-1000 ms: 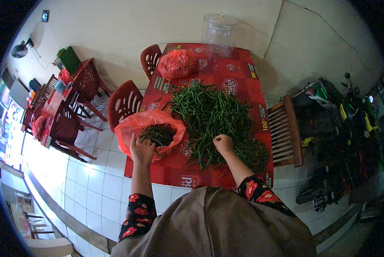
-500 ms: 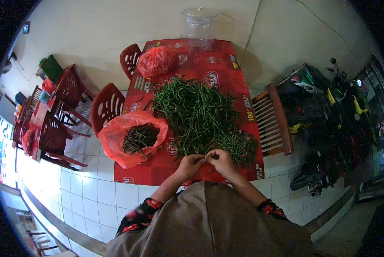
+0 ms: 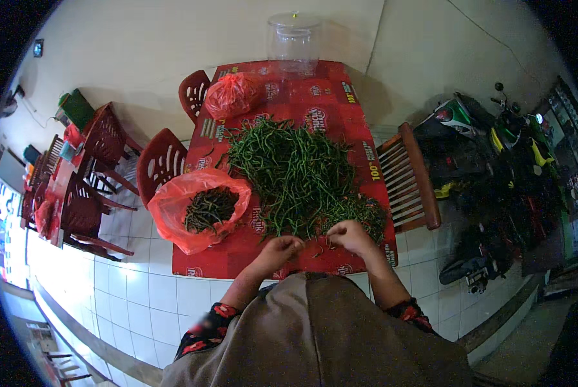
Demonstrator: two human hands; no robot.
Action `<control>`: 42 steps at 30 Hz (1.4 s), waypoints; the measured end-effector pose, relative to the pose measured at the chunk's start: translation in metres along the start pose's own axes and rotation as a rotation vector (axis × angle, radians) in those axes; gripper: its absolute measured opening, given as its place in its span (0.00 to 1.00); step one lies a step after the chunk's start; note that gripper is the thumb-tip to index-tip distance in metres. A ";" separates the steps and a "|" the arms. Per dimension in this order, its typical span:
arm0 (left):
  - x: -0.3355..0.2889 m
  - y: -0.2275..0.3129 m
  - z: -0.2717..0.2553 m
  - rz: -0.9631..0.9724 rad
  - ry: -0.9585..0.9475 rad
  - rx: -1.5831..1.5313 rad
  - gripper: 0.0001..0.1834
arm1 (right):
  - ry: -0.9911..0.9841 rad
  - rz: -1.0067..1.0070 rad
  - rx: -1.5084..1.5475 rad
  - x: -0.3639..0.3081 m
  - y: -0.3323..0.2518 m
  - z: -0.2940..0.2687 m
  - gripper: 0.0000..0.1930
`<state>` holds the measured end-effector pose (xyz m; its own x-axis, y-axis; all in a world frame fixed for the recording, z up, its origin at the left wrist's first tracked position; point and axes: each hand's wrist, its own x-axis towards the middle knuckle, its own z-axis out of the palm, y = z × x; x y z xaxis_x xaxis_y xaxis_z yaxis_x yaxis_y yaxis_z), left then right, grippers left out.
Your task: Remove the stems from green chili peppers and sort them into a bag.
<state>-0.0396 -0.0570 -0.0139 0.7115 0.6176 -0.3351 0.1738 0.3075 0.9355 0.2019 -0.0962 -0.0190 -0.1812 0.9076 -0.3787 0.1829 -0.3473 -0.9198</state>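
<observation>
Just beyond the right grip (image 3: 353, 237) lie heaped green chilies (image 3: 290, 169).

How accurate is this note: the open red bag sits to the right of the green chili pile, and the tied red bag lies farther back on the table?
One side is wrong: the open red bag sits to the left of the green chili pile, as the head view shows. The tied red bag does lie farther back on the table.

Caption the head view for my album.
Left hand and right hand near heaped green chillies, an open red bag alongside.
</observation>
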 end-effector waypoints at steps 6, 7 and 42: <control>-0.017 0.003 -0.047 0.140 0.503 -0.238 0.11 | 0.555 -0.164 -0.863 0.058 -0.006 0.015 0.14; -0.020 0.002 -0.063 0.139 0.569 -0.355 0.11 | 0.461 -0.246 -0.894 0.070 -0.011 0.024 0.15; 0.034 -0.013 0.020 0.124 -0.164 0.390 0.11 | 0.213 -0.208 -0.143 -0.028 0.001 0.031 0.05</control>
<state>-0.0046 -0.0543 -0.0348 0.8363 0.4998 -0.2253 0.3021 -0.0771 0.9502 0.1776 -0.1295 -0.0125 -0.0251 0.9898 -0.1403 0.2999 -0.1264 -0.9456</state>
